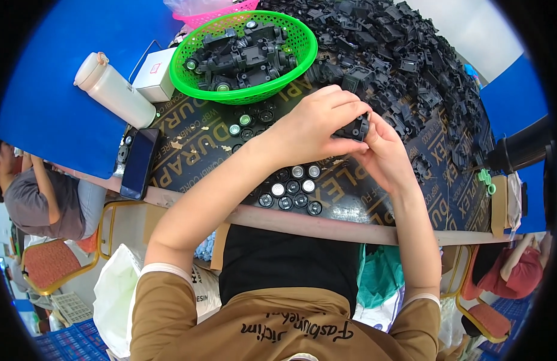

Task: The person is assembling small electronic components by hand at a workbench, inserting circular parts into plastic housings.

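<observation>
Above the middle of the table, my left hand (311, 126) and my right hand (385, 155) meet around a black plastic chassis part (354, 129). Both are closed on it, fingers curled over its edges, so much of the part is hidden. Below my left wrist lies a cluster of small black wheels (293, 187), several with silver or white centres. Beyond my left forearm are more wheels (245, 120), some with pale green centres. A green basket (183, 81) past my left hand holds black chassis pieces, some with wheels on them.
Loose black plastic parts (405, 60) form a big heap at the back right. At left stand a white bottle (113, 90), a white box (155, 75) and a phone (140, 163). A dark cylindrical tool (519, 150) juts in at right. Other people sit at both sides.
</observation>
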{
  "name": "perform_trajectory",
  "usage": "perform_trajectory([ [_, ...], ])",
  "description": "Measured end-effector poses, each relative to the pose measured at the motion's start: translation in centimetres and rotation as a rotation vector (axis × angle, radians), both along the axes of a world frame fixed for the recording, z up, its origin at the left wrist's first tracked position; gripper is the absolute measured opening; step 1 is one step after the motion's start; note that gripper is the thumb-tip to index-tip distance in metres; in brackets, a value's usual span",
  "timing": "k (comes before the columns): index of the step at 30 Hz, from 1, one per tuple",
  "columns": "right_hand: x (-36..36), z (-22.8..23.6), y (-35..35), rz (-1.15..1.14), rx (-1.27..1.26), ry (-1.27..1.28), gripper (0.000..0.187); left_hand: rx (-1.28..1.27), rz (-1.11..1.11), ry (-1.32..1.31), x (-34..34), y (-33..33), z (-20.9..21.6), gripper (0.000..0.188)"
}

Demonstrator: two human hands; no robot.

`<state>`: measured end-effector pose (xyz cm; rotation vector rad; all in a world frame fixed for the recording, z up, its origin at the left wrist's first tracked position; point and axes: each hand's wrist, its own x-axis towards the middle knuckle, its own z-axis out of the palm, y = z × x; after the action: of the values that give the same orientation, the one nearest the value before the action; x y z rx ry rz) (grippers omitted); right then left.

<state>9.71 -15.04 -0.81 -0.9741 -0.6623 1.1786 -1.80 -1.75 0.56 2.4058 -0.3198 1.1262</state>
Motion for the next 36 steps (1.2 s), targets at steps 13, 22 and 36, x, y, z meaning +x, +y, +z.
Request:
perform_trajectory([
  [13,-0.5,-0.4,1.0,-0.307,0.155,-0.583,0.015,-1.996,-0.580,0.246,0.3,1.0,-1.1,0.036],
  [22,-3.2,1.2,1.5,-0.618,0.327,-1.378,0.021,-2.169,-0.591,0.100,0.4,-2.0,-0.4,0.031],
  [36,-2.9,0.5,1.6,-0.589,0.306,-1.134,0.044,-1.706,-0.379,-0.144,0.6,-4.5,0.0,0.032],
])
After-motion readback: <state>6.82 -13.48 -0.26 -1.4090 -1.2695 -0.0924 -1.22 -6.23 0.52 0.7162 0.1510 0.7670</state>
